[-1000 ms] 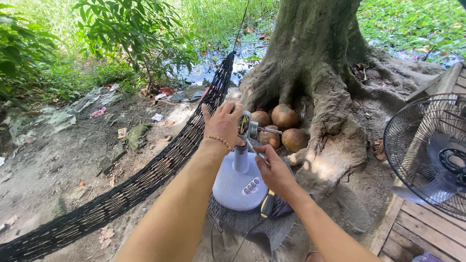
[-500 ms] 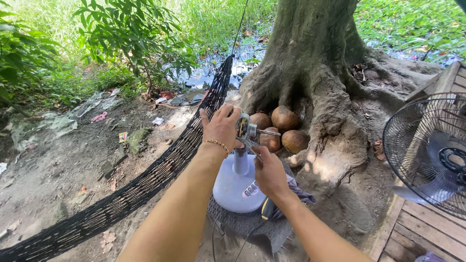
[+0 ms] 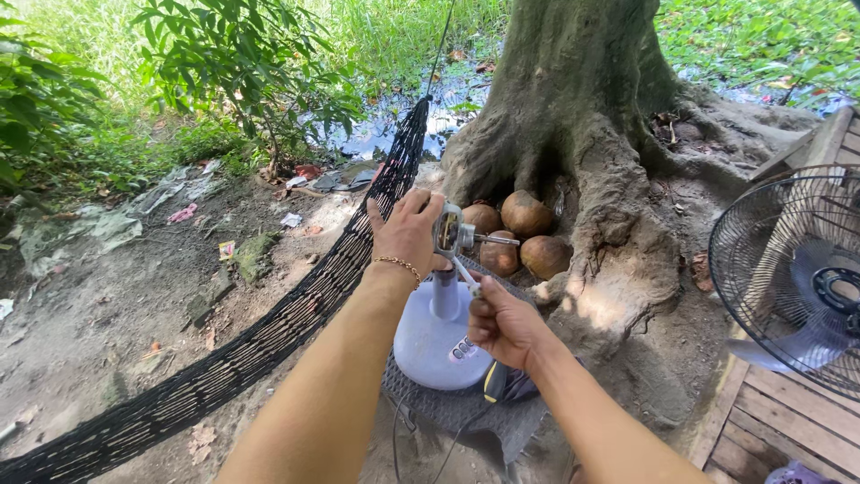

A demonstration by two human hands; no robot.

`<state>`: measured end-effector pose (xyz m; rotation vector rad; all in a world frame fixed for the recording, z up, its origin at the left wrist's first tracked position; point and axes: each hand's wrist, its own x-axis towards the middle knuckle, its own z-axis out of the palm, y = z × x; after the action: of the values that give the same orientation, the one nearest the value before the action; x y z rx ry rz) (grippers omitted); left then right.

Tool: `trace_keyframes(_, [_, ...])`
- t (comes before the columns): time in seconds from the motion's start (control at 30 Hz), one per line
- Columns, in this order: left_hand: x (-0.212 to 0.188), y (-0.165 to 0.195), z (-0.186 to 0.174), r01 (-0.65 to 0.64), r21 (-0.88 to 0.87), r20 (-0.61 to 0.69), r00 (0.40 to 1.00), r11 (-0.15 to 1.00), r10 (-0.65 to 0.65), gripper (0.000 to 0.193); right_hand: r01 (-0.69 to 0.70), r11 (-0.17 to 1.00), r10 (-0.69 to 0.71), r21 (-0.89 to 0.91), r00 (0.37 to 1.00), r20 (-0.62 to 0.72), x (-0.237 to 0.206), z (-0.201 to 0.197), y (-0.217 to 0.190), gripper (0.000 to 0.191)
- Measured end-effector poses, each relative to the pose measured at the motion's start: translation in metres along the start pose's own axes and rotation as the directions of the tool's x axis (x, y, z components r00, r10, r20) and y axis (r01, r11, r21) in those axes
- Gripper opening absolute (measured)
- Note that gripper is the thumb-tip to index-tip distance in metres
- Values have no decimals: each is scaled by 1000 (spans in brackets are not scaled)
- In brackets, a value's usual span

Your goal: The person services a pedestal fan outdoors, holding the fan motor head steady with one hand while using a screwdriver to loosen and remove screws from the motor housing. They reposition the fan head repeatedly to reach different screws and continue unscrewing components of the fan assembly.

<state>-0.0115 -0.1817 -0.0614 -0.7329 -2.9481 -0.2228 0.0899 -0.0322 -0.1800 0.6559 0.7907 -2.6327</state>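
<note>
My left hand [image 3: 408,231] grips the bare metal motor [image 3: 451,233] of a stripped standing fan, its shaft pointing right toward the tree. My right hand [image 3: 503,320] sits just below it, closed on a thin metal tool [image 3: 465,276] whose tip reaches up under the motor. The motor stands on a short pale post above a round pale blue fan base [image 3: 432,339] with a small button panel. The base rests on a dark round grille [image 3: 466,408] lying on the dirt.
A black net hammock [image 3: 269,336] runs from lower left up to the big tree trunk [image 3: 582,108]. Several brown coconuts [image 3: 524,213] lie between its roots. Another fan in a wire cage [image 3: 793,269] stands on a wooden deck [image 3: 779,430] at right. Litter dots the dirt at left.
Both hands stay on the motor and tool with only slight shifts. The view has moved a little closer.
</note>
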Motion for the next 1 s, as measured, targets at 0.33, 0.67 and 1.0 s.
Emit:
trace_keyframes(0.33, [-1, -3, 1, -2, -18, -26, 1000, 1000, 1, 106, 374, -305, -768, -876, 448, 458, -1, 6, 13, 30])
trace_keyframes(0.67, [0, -9, -1, 17, 27, -7, 1000, 999, -17, 106, 402, 338, -547, -851, 820, 170, 6, 8, 11, 34])
trace_keyframes(1.0, [0, -4, -2, 53, 42, 55, 997, 998, -55, 110, 263, 807, -272, -528, 960, 62, -12, 5, 10, 37])
